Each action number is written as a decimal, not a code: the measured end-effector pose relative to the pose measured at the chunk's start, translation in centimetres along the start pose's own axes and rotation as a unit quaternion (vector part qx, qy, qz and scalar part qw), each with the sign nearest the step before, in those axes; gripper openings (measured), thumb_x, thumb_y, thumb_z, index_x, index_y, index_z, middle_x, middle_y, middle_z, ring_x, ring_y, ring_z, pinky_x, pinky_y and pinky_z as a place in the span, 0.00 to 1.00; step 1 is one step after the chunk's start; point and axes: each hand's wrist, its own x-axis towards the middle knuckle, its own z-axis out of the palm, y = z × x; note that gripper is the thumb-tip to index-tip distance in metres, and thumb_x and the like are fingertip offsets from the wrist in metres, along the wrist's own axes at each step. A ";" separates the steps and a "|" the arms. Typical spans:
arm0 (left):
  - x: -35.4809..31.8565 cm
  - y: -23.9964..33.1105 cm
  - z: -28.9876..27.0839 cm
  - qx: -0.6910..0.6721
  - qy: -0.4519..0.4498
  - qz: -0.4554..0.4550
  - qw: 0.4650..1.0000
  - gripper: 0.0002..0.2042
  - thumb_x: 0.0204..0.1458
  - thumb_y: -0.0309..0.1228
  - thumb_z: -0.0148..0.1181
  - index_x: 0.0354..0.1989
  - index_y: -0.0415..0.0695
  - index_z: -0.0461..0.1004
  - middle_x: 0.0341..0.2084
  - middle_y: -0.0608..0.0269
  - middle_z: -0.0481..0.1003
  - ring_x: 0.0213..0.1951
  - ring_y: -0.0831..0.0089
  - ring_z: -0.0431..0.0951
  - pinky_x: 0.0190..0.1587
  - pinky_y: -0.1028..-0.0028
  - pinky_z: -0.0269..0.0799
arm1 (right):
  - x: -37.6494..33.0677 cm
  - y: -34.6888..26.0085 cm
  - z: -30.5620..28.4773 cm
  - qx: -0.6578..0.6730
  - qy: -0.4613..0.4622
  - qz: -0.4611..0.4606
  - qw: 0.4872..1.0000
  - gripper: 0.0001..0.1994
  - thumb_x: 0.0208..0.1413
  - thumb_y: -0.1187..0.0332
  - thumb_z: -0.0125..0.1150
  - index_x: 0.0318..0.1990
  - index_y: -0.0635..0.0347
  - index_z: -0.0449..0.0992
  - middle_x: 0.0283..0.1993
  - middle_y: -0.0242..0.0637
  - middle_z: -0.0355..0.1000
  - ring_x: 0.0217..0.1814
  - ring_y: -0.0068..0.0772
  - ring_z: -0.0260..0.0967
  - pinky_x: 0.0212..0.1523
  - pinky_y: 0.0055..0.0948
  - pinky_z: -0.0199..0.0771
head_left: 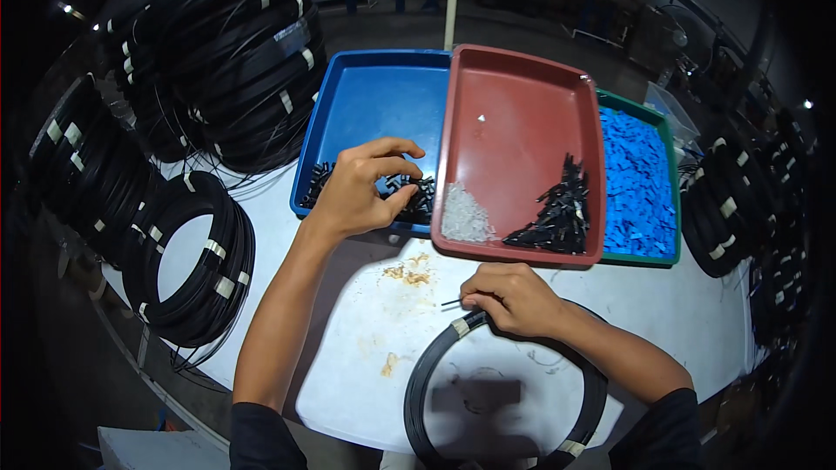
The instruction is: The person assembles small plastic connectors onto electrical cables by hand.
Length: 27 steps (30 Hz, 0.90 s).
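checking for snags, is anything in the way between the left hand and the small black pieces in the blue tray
Nothing visible: the left hand is over the blue tray, its fingers at the small black pieces. The red tray stands to their right, not between. Whether the fingers touch any is unclear.

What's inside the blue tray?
Lots of short black tube pieces lie along the near side of the blue tray. The left hand hides part of the pile, and whatever lies under the top pieces is covered too.
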 end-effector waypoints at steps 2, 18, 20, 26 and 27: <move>0.1 1.4 0.6 -0.007 0.015 0.015 1.000 0.09 0.42 0.20 0.71 0.34 0.40 0.84 0.44 0.56 0.83 0.41 0.65 0.85 0.44 0.70 0.79 | -0.8 -0.2 -0.3 -0.008 0.014 -0.014 1.000 0.03 0.55 0.74 0.63 0.36 0.62 0.79 0.32 0.43 0.74 0.34 0.48 0.74 0.37 0.41 0.74; -2.5 10.4 12.9 -0.491 0.108 -0.205 0.840 0.09 0.54 0.19 0.70 0.42 0.33 0.80 0.35 0.54 0.82 0.38 0.69 0.85 0.44 0.74 0.82 | -8.1 0.8 -3.9 0.173 0.350 0.175 0.904 0.04 0.58 0.73 0.66 0.36 0.66 0.81 0.28 0.27 0.76 0.29 0.12 0.67 0.27 0.18 0.60; -2.3 11.0 13.3 -0.471 0.096 -0.220 0.849 0.09 0.54 0.20 0.69 0.43 0.33 0.80 0.35 0.54 0.83 0.38 0.69 0.85 0.44 0.74 0.82 | -8.3 1.0 -3.9 0.169 0.365 0.169 0.900 0.04 0.58 0.73 0.67 0.36 0.65 0.81 0.28 0.27 0.77 0.29 0.13 0.66 0.27 0.19 0.59; -3.5 11.5 14.2 -0.467 0.032 -0.202 0.860 0.10 0.53 0.17 0.69 0.44 0.31 0.81 0.39 0.51 0.83 0.41 0.68 0.84 0.48 0.71 0.82 | -9.2 1.4 -3.5 0.109 0.379 0.136 0.909 0.03 0.54 0.73 0.68 0.33 0.61 0.82 0.28 0.31 0.76 0.26 0.18 0.64 0.25 0.24 0.57; -3.5 11.4 14.3 -0.467 0.028 -0.206 0.860 0.10 0.53 0.17 0.69 0.44 0.31 0.81 0.39 0.51 0.83 0.41 0.68 0.84 0.48 0.71 0.82 | -9.3 1.4 -3.6 0.111 0.380 0.140 0.908 0.03 0.54 0.73 0.68 0.33 0.61 0.82 0.28 0.31 0.76 0.26 0.18 0.64 0.25 0.24 0.57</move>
